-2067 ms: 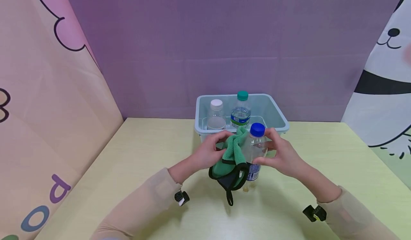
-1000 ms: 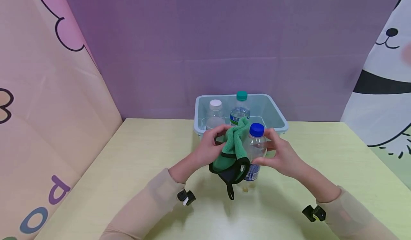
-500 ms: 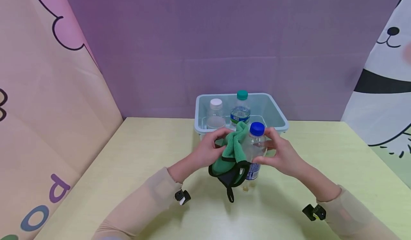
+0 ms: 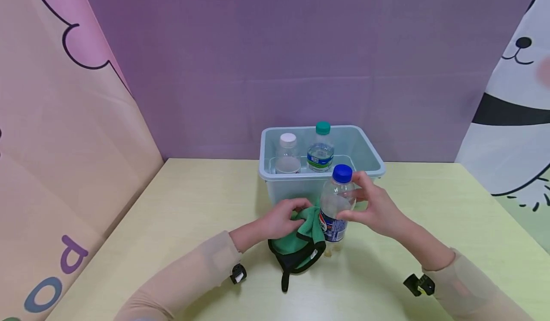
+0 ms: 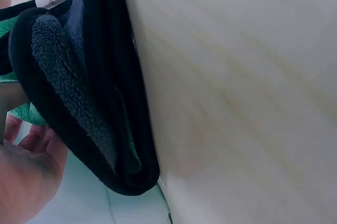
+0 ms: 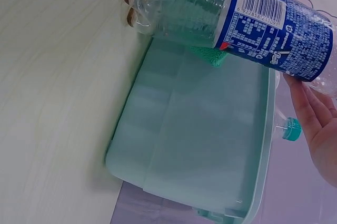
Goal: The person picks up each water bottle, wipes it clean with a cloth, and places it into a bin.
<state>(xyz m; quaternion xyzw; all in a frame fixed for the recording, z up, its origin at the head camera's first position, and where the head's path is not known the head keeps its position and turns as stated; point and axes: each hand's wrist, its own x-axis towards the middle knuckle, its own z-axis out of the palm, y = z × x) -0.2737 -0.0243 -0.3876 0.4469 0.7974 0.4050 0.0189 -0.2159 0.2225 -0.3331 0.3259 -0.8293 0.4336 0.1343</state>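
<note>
A clear plastic bottle with a blue cap and blue label stands upright before the bin. My right hand holds it from the right, thumb in front and fingers behind. My left hand pinches a green towel with black edging and a hanging loop, bunched against the bottle's left side. In the left wrist view the towel shows a dark grey fleecy side and a white tag. The right wrist view shows the bottle's barcode label, with green cloth behind it.
Behind the hands a pale blue plastic bin stands on the light wooden table. Inside it are a white-capped bottle and a green-capped bottle. A purple cloth backdrop hangs behind the table.
My left hand has moved the towel down and to the left along the bottle, uncovering more of its label and the bin's front. The right hand and bottle stay in place.
</note>
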